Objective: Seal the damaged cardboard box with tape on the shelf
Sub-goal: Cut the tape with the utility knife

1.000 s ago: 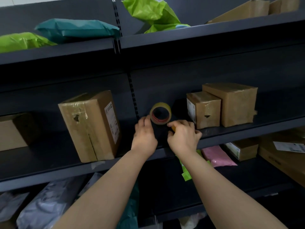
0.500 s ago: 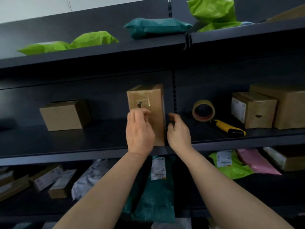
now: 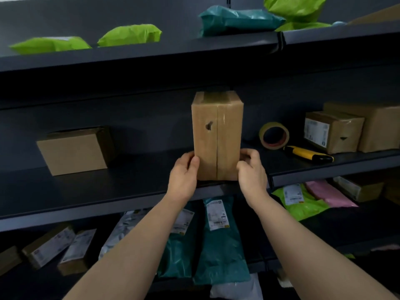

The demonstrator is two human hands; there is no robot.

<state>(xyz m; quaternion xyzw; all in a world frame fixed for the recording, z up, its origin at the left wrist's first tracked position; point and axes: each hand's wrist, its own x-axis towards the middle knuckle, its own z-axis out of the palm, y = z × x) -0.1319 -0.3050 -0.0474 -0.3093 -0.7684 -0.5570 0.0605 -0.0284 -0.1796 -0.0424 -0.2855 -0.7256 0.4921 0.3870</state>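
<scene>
Hands dropped to the base of the tall brown cardboard box [image 3: 217, 137], hole now facing forward | left hand [image 3: 184, 176], right hand [image 3: 252, 172] clasp its sides | upright on dark metal shelf [image 3: 108, 191] | yellowish tape roll [image 3: 274, 136] untouched, sealing pending

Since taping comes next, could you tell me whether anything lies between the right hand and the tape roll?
Nothing visible: only bare shelf separates right hand and tape roll; the yellow knife lies beyond the roll.
</scene>
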